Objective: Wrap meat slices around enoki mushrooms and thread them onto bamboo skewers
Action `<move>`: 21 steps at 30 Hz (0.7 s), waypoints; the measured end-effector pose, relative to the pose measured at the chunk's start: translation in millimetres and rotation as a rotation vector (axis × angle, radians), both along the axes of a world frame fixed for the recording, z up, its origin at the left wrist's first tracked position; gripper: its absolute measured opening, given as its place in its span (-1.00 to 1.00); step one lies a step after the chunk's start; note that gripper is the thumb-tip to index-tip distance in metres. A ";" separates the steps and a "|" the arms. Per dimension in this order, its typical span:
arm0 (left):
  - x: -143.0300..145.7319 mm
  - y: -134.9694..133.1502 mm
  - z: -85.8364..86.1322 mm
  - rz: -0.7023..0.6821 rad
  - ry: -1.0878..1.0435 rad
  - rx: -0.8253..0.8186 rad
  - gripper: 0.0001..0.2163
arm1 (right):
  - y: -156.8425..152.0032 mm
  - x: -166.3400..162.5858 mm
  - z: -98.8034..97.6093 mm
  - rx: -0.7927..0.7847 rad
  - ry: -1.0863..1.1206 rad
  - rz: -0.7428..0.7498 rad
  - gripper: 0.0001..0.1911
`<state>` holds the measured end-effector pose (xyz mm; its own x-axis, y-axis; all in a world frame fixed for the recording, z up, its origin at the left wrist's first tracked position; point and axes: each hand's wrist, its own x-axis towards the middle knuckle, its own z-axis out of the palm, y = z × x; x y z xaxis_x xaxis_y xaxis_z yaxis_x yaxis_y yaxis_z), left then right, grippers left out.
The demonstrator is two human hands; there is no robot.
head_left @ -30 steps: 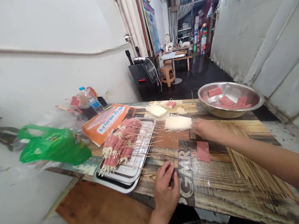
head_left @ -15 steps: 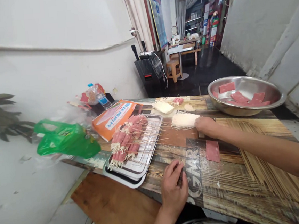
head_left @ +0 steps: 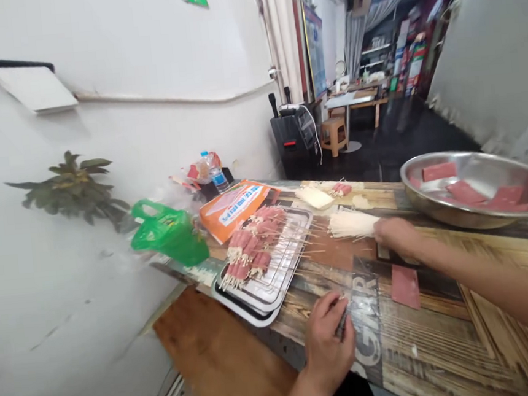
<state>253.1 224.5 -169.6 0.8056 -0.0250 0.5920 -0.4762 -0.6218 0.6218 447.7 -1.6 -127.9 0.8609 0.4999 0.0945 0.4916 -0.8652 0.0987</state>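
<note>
My right hand (head_left: 397,237) is closed at the base end of a bunch of enoki mushrooms (head_left: 352,223), whose thin white stems fan out to the left on the table. My left hand (head_left: 329,334) rests at the near table edge, fingers curled and thumb apart, with a gap between them. A pink slice of ham-like meat (head_left: 405,286) lies flat between my hands, nearer the right. On a stacked metal tray (head_left: 278,286) to the left sit several skewers of enoki wrapped in pink slices (head_left: 252,242), their sticks pointing right.
A steel bowl (head_left: 487,218) with pink slices stands at the right. Another enoki bunch (head_left: 316,197) and a small wrapped roll (head_left: 341,189) lie at the back. An orange packet (head_left: 239,207), a green plastic bag (head_left: 170,237) and a water bottle (head_left: 217,177) are left.
The camera view has swung left, so everything appears shifted right. My right hand stays at the enoki base. My left hand's fingers are slightly more curled.
</note>
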 end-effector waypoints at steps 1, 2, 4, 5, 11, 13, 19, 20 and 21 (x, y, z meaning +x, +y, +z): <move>1.9 0.8 -2.7 -0.009 0.008 -0.024 -0.72 | 1.2 2.1 5.3 0.028 0.032 -0.034 -0.86; 4.1 1.6 -4.6 -0.018 0.026 -0.051 -0.72 | 1.4 5.2 10.5 0.058 0.065 -0.060 -0.86; 9.6 2.9 -5.7 -0.030 0.093 -0.104 -0.71 | -1.0 12.4 20.7 0.112 0.124 -0.101 -0.84; 13.3 2.7 -5.3 -0.042 0.138 -0.128 -0.71 | -3.4 15.4 25.3 0.137 0.155 -0.115 -0.83; 73.1 -27.8 -2.3 -0.226 0.470 -0.449 -0.78 | -21.8 8.6 38.5 0.550 0.499 -0.161 -0.72; 102.6 -47.5 4.9 -0.240 0.606 -0.654 -0.73 | -25.1 -2.5 37.7 0.856 0.697 -0.175 -0.68; 142.7 -85.3 40.8 -0.369 0.746 -1.029 -0.65 | -16.6 -44.6 41.7 1.072 0.740 -0.163 -0.59; 141.5 -87.1 44.9 -0.375 0.756 -1.043 -0.64 | -13.9 -50.8 44.1 1.056 0.712 -0.160 -0.59; 139.5 -87.8 48.0 -0.379 0.762 -1.047 -0.63 | -11.4 -55.8 46.3 1.033 0.676 -0.161 -0.59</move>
<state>392.5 136.7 -121.6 0.9840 -0.1334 -0.1183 0.1623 0.3954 0.9040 391.9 -13.0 -81.6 0.9346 0.3395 -0.1058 0.0594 -0.4422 -0.8949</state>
